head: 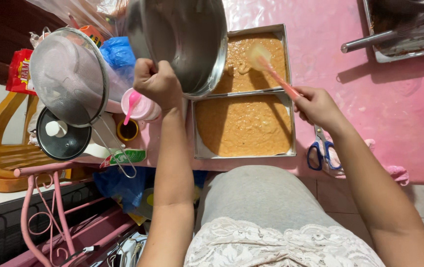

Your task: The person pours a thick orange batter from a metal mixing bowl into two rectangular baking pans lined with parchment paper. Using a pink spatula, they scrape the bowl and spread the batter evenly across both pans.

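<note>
A home kitchen: batter-filled baking pans, sieve, pink table.

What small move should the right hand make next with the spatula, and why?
Probably sweep the spatula across the far pan to level its batter: it looks lumpy, while the near pan looks smooth. The left hand holds the tilted bowl above.

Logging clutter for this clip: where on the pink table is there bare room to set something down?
Bare pink table lies right of the two batter pans, between them, the dirty tray at top right and the scissors. Left of the pans it is crowded: sieve, pink cup, lid and bags.
</note>
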